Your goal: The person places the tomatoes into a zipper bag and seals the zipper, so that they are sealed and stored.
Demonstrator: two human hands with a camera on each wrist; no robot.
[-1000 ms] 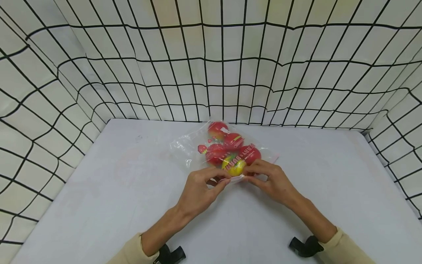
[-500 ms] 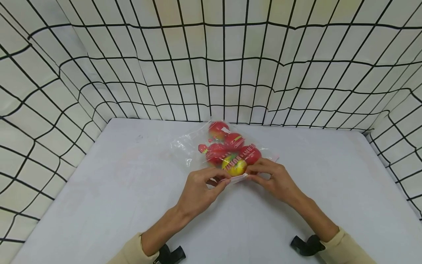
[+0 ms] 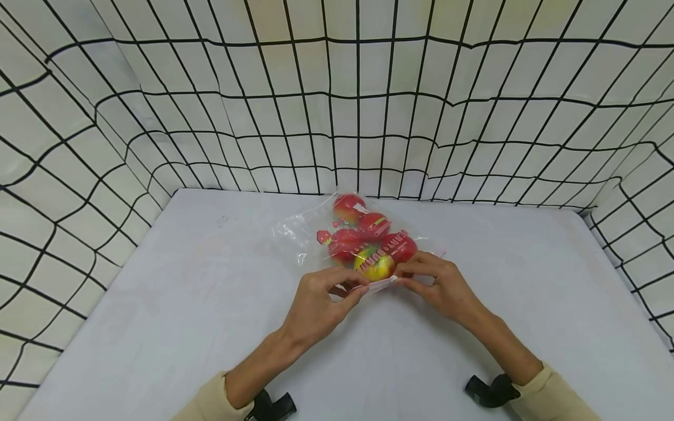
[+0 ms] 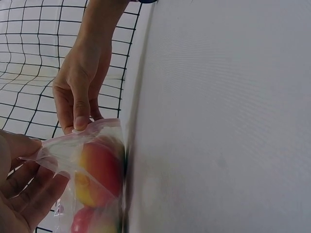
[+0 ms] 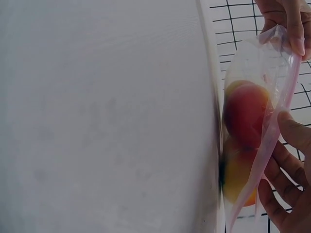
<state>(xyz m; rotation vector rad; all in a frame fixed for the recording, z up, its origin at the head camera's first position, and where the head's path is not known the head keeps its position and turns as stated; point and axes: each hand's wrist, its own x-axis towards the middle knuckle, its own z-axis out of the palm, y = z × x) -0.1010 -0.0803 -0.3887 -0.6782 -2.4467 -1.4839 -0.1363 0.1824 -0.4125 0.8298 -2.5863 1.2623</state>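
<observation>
A clear plastic zip bag (image 3: 300,234) with red print lies on the white table. Inside it are several red-and-yellow fruits (image 3: 347,244) that look like apples. My left hand (image 3: 318,301) pinches the bag's near edge between thumb and fingers. Just to the right, my right hand (image 3: 439,289) pinches the same edge at a small white piece, seemingly the zip slider (image 4: 77,131). A short strip of the pinkish zip edge (image 3: 381,285) shows between the hands. The right wrist view shows that strip (image 5: 274,133) running from one hand to the other.
The white table (image 3: 210,327) spreads out on both sides of the bag. Black netting (image 3: 358,117) over pale walls rises behind it and at the left and right. A black wrist device (image 3: 489,392) sits at each sleeve.
My right hand has slid slightly to the right along the bag's edge, so more of the strip shows between the hands. My left hand and the fruits stay put.
</observation>
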